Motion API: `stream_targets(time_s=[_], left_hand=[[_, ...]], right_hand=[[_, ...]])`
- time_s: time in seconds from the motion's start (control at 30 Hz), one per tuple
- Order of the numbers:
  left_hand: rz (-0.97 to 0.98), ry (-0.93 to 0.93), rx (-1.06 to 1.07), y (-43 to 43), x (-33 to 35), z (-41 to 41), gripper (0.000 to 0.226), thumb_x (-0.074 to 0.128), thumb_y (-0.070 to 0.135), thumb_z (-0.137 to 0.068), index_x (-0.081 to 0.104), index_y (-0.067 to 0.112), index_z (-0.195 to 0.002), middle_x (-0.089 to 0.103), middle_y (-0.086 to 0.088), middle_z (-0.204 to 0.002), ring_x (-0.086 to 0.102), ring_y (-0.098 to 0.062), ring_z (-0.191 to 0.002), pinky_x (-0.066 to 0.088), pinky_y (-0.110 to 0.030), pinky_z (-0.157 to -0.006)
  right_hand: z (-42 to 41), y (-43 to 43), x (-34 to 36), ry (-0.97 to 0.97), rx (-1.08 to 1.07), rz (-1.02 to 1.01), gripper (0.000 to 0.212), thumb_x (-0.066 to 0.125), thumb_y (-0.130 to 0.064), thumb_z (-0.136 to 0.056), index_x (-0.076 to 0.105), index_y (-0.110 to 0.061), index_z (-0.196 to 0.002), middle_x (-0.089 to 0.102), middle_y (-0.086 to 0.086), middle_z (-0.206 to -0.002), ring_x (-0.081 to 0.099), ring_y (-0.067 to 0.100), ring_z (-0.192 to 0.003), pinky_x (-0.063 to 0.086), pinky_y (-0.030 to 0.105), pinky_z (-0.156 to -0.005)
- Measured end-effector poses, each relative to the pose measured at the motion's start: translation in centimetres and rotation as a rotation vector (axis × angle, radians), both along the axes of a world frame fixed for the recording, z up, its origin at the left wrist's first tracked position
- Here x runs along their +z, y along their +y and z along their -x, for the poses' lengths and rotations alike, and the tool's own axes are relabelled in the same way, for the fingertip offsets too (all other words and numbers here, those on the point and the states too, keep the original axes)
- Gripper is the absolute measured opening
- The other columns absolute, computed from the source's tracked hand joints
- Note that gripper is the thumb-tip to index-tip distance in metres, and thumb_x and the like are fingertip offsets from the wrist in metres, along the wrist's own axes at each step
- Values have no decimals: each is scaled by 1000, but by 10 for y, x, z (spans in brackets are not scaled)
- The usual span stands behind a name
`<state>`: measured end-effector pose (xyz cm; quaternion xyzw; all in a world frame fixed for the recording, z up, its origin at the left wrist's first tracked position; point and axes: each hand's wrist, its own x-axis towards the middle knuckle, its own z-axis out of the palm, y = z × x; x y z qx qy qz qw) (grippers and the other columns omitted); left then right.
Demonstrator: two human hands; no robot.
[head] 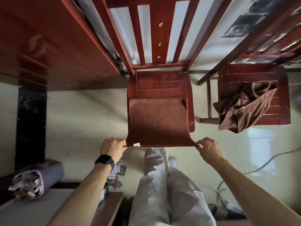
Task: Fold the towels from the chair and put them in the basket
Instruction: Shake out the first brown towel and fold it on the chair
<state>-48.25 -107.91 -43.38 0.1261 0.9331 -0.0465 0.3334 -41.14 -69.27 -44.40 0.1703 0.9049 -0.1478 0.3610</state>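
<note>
A brown towel (158, 121) lies stretched over the seat of the red wooden chair (162, 80) straight ahead, and its near edge hangs off the front. My left hand (113, 146) pinches the near left corner. My right hand (207, 146) pinches the near right corner. The near edge is pulled taut between them and looks doubled, with a small white tag on it. Several crumpled brown towels (244, 106) are heaped on a second red chair (280, 75) to the right. No basket is in view.
A red wooden table (48, 46) stands at the left, on a black leg (31, 124). A rolled purple mat (39, 178) lies low on the left, with playing cards (118, 174) on the floor. Cables (260, 167) trail across the tiles at the right. My legs (164, 190) are below the towel.
</note>
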Motion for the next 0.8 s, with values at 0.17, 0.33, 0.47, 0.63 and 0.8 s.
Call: stream_targets(time_s=[0.17, 0.33, 0.47, 0.63, 0.8], left_hand=[[-252, -84, 447, -7, -23, 7, 10, 71, 39, -85, 68, 30, -88, 72, 6, -96, 66, -20, -89, 52, -30, -72], [-643, -218, 1018, -6, -66, 63, 13, 78, 29, -80, 71, 20, -87, 74, -2, -92, 68, -21, -92, 50, -31, -80], [-778, -180, 1208, 6, -105, 103, 6, 74, 17, -87, 69, 20, -84, 71, -9, -95, 67, -25, -97, 51, -41, -96], [-827, -123, 1286, 23, -143, 139, 10, 70, 13, -90, 64, 19, -85, 66, -3, -85, 64, -22, -85, 56, -32, -73], [-774, -118, 1253, 21, -170, 167, 9, 73, 22, -87, 65, 24, -83, 69, -6, -94, 66, -26, -88, 57, -51, -80]], right_hand=[[3, -1, -23, 51, -337, 154, 15, 73, -27, -88, 79, -23, -100, 73, -4, -101, 66, 17, -88, 49, 29, -81], [54, 2, -48, 148, -691, 315, 8, 71, -28, -89, 73, -22, -94, 71, -5, -84, 65, 18, -84, 49, 30, -78], [101, 0, -74, 242, -770, 353, 11, 66, -27, -93, 69, -20, -100, 69, -4, -87, 64, 11, -78, 50, 29, -75], [146, 0, -114, 286, -769, 317, 25, 62, -34, -93, 68, -19, -112, 73, 3, -108, 68, 23, -99, 56, 42, -90], [173, 4, -137, 295, -756, 291, 23, 59, -32, -97, 67, -19, -114, 70, 2, -111, 66, 21, -99, 52, 34, -87]])
